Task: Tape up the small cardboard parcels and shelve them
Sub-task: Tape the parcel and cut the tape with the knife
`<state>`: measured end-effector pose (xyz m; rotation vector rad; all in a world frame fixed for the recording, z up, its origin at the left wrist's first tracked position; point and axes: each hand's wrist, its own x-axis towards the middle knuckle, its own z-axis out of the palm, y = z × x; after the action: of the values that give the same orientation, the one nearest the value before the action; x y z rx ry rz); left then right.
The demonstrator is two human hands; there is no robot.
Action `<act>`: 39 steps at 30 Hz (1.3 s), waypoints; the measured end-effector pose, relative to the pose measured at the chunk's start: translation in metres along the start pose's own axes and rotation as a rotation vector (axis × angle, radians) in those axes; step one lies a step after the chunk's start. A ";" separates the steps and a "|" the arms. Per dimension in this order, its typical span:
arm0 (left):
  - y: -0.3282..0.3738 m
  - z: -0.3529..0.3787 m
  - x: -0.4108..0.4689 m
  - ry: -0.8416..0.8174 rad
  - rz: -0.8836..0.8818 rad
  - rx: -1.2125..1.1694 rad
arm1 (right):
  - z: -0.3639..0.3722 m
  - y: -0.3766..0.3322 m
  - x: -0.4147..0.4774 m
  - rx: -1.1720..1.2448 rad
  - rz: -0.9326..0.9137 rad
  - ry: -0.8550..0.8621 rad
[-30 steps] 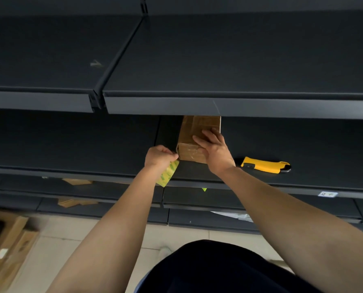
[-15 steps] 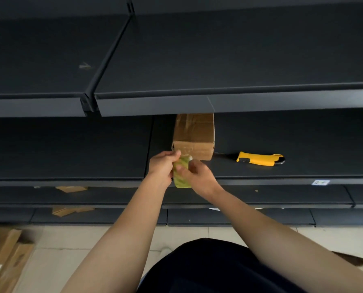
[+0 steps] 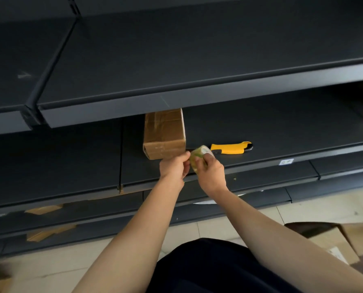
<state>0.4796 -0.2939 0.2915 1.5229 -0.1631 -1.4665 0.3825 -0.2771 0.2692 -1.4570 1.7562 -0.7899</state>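
A small brown cardboard parcel (image 3: 164,134) lies on the dark middle shelf (image 3: 70,166), its far end hidden under the shelf above. Strips of clear tape show on its top. Just in front of it, both hands hold a yellow-green tape roll (image 3: 198,154). My left hand (image 3: 173,167) pinches the roll's left side with thumb and fingers. My right hand (image 3: 210,169) grips it from the right. Neither hand touches the parcel.
A yellow utility knife (image 3: 231,148) lies on the same shelf right of the parcel. The upper shelf (image 3: 176,60) overhangs. Cardboard scraps (image 3: 43,209) sit on lower shelves. Open cardboard boxes (image 3: 337,244) lie on the tiled floor at right and lower left.
My right hand left the parcel and joined my left hand on the tape roll. Both hands then drifted right, in front of the parcel's near right corner.
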 end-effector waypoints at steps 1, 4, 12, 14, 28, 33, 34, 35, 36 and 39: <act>-0.002 0.005 -0.002 0.008 -0.045 -0.011 | -0.002 0.003 -0.001 0.026 0.008 0.028; -0.013 0.019 -0.009 -0.008 -0.151 0.009 | -0.010 0.010 0.002 0.069 0.017 0.121; -0.037 0.050 -0.014 0.028 0.030 0.305 | -0.036 0.043 0.004 -0.038 -0.140 0.259; -0.040 0.057 -0.012 -0.006 0.144 0.464 | -0.044 0.050 0.007 -0.134 -0.222 0.322; -0.008 0.028 0.013 0.423 1.082 1.227 | -0.116 0.097 0.091 -0.735 0.128 0.269; -0.003 -0.010 0.033 0.462 0.812 1.563 | -0.119 0.106 0.103 -0.732 0.190 0.178; -0.003 -0.013 0.034 0.462 0.816 1.593 | -0.117 0.105 0.104 -0.719 0.204 0.188; -0.004 -0.012 0.032 0.470 0.826 1.609 | -0.114 0.102 0.105 -0.709 0.215 0.211; -0.004 -0.011 0.030 0.486 0.834 1.606 | -0.110 0.097 0.105 -0.696 0.215 0.246; -0.008 -0.002 0.022 0.498 0.885 1.560 | -0.091 0.072 0.102 -0.602 0.095 0.310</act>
<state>0.4829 -0.3035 0.2709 2.3634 -1.6990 0.0169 0.2563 -0.3633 0.2478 -1.6699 2.4263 -0.4684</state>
